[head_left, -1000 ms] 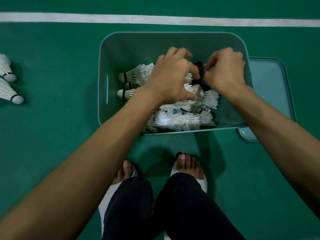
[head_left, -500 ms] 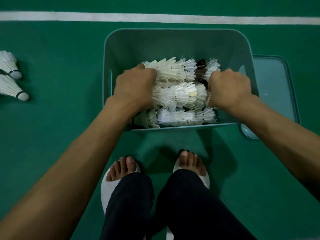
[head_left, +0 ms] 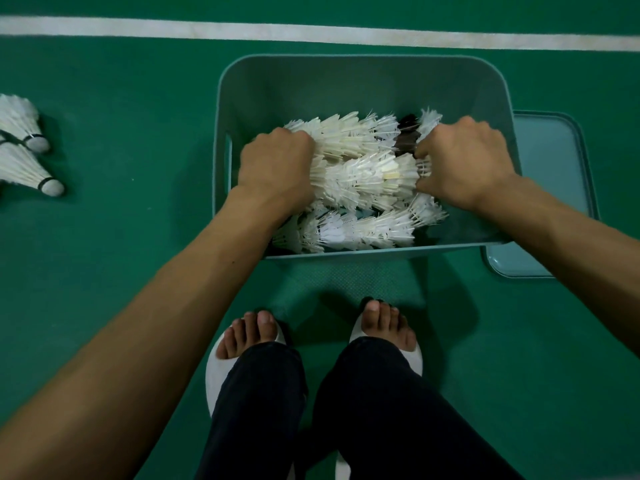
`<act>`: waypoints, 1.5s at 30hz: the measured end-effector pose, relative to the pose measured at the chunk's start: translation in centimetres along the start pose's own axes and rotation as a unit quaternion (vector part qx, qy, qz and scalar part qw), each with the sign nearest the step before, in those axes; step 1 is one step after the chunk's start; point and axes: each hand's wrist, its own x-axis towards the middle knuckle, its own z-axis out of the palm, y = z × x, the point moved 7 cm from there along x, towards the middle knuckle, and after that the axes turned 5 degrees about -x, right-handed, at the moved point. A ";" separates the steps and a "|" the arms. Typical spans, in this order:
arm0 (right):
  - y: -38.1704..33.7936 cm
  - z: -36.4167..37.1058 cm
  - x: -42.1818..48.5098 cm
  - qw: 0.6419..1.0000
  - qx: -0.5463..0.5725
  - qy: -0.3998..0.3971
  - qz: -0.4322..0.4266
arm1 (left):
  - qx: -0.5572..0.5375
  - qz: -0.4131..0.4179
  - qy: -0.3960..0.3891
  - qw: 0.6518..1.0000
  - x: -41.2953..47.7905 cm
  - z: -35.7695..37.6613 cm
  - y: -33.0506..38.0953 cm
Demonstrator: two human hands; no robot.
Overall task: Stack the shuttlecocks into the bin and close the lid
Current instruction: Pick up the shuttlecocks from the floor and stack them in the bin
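A teal plastic bin point(head_left: 363, 81) stands on the green court floor in front of my feet. Inside it lie several rows of nested white shuttlecocks point(head_left: 360, 168) on their sides. My left hand point(head_left: 277, 168) grips the left ends of the upper rows, fingers curled down out of sight. At the rows' right ends my right hand point(head_left: 464, 161) holds on, its fingers curled into the feathers. The bin's teal lid point(head_left: 550, 168) lies flat on the floor just right of the bin. Two more shuttlecock stacks point(head_left: 24, 147) lie on the floor at far left.
A white court line point(head_left: 311, 31) runs across the floor behind the bin. My feet in white sandals point(head_left: 256, 334) stand just before the bin's near wall. Green floor stretches on both sides.
Both hands left the middle of the pile and spread apart to the rows' two ends. The rows now lie straighter side by side.
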 end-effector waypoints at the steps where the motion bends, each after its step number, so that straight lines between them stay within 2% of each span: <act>1: 0.0 0.1 0.0 1.000 0.009 -0.001 -0.003 | -0.008 -0.001 0.003 1.000 0.0 0.0 0.0; 6: 0.0 0.7 -0.3 0.998 0.023 -0.053 -0.037 | -0.041 -0.026 0.032 0.998 -0.3 -0.3 -0.3; 11: -0.5 0.8 -0.7 0.997 -0.008 -0.065 -0.037 | -0.040 -0.022 0.013 0.999 -0.4 -0.1 -0.2; 21: -0.2 -0.2 0.0 0.998 0.004 0.030 -0.053 | -0.070 -0.037 0.011 0.997 -0.6 -0.4 -0.5; 32: 0.8 0.8 -0.1 0.997 0.074 -0.006 -0.030 | -0.099 -0.056 0.005 0.994 -0.9 -0.3 -0.9; 39: 0.8 -3.9 -1.4 0.990 0.138 0.036 -0.018 | -0.098 -0.048 0.014 0.994 -2.5 -2.1 -0.1; 45: -6.9 -10.7 -0.2 0.966 0.220 0.098 -0.090 | -0.110 -0.025 0.113 0.987 -5.9 -9.0 -1.2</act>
